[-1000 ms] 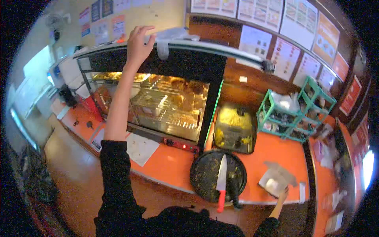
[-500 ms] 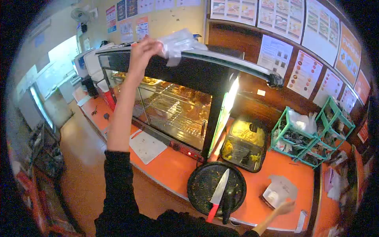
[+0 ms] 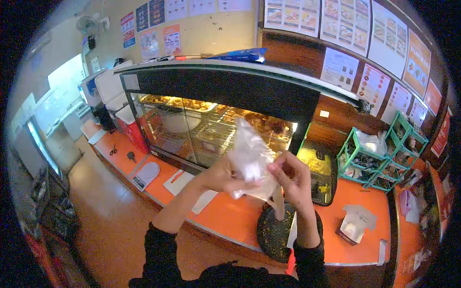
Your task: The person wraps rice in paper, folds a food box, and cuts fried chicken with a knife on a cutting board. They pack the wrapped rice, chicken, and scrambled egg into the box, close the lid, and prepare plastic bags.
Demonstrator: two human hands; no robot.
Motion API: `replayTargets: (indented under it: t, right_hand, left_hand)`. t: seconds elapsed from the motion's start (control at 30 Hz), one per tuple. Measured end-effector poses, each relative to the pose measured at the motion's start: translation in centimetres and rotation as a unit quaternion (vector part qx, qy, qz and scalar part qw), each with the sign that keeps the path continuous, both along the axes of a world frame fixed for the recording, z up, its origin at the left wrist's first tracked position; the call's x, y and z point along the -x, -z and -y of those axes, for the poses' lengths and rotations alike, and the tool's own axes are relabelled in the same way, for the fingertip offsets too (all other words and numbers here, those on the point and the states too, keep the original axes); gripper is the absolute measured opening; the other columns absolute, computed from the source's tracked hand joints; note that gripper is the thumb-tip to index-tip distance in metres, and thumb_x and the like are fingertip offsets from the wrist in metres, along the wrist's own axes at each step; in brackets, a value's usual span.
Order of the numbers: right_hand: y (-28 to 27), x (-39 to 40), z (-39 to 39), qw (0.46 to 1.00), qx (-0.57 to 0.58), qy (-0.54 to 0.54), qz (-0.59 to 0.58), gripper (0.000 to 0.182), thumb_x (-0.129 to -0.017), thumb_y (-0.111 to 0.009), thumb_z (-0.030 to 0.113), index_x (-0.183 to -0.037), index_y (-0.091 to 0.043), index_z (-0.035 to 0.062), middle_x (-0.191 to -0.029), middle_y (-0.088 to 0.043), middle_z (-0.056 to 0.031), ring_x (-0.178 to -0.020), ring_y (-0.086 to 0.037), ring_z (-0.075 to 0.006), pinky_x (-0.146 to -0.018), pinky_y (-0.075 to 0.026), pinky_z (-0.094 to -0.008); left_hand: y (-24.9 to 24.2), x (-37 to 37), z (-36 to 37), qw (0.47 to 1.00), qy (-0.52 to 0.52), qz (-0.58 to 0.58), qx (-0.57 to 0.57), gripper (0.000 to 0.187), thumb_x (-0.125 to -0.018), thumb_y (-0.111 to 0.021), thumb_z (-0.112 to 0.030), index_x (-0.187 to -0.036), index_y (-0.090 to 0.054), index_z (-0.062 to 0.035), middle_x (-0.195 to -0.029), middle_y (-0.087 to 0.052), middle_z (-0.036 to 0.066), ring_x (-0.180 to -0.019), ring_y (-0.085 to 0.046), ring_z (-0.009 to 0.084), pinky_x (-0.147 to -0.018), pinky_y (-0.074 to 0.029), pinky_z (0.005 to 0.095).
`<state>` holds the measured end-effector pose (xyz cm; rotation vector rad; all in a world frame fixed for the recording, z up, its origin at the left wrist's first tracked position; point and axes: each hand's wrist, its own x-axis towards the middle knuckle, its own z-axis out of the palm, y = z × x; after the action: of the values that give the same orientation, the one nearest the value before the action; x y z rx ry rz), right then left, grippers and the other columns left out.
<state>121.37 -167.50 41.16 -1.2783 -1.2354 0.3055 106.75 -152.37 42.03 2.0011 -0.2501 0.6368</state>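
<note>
Between my two hands, in front of the glass food warmer (image 3: 211,126), is a crumpled clear plastic bag (image 3: 249,161). My left hand (image 3: 223,176) grips its lower left side. The fingers of my right hand (image 3: 294,180) pinch its right edge, and part of the bag hangs down below them. Under my right forearm lies a round black board (image 3: 273,233) with crumbs and a knife with a red handle (image 3: 291,261). An open takeaway box (image 3: 353,230) with something white inside stands to the right on the orange counter (image 3: 357,194).
A black tray (image 3: 322,194) of yellow food sits right of the warmer. Green baskets (image 3: 367,165) stand at the back right. A small scale (image 3: 145,175), a white board (image 3: 204,200) and scissors (image 3: 114,150) lie along the left counter.
My left hand has come down from the warmer's top with the plastic. My right hand has moved from beside the takeaway box to the bag. The view has shifted.
</note>
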Motion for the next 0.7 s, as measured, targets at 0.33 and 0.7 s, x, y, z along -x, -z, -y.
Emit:
replayTargets:
  t: [0.33,0.7]
  right_hand:
    - [5.9,-5.1,4.2,0.915,-0.155,0.363,-0.088,0.025,-0.092,-0.056,0.019,-0.104,-0.062,-0.0015,-0.090,-0.062,-0.0037,-0.082,-0.055,-0.0120,-0.074,-0.045,-0.0259]
    - [4.8,-0.1,12.1,0.773,-0.283,0.557,-0.110,0.017,-0.097,-0.048,0.021,-0.088,-0.051,0.0066,-0.079,-0.046,0.0015,-0.074,-0.043,-0.0088,-0.065,-0.038,-0.0233]
  left_hand:
    - [-17.8,-4.0,-25.7,0.626,-0.606,0.350,-0.343,0.020,-0.071,-0.063,-0.022,-0.068,-0.066,-0.0022,-0.069,-0.062,0.019,-0.062,-0.059,0.0355,-0.062,-0.047,0.0456]
    - [-16.3,-12.5,-22.0,0.688,-0.580,0.032,-0.436,0.041,-0.081,-0.060,-0.041,-0.095,-0.065,-0.0034,-0.096,-0.066,0.019,-0.091,-0.061,0.0396,-0.084,-0.046,0.0496]
